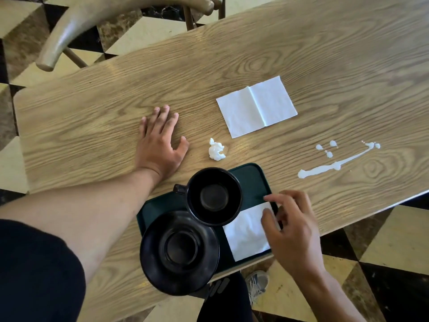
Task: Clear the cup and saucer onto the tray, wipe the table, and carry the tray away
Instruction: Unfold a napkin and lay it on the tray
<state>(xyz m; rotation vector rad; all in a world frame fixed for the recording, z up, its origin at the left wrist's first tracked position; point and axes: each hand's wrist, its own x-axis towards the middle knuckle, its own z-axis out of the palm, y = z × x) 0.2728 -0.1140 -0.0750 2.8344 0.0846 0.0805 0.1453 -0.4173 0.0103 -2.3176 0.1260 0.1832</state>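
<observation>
While the left hand [160, 140] lies flat and empty, right fingers [269, 219] seemingly pinch the limp napkin [246, 235] at the tray's [253, 177] right edge.

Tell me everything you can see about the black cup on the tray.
The cup is black, glossy, ceramic-looking, round and wide-mouthed, with a small handle pointing left. It stands upright and looks empty, apart from a dull patch at the bottom. It sits on the dark green tray, at its far side, and overlaps the saucer rim in this view. A white napkin lies beside it. No hand touches it.
</observation>
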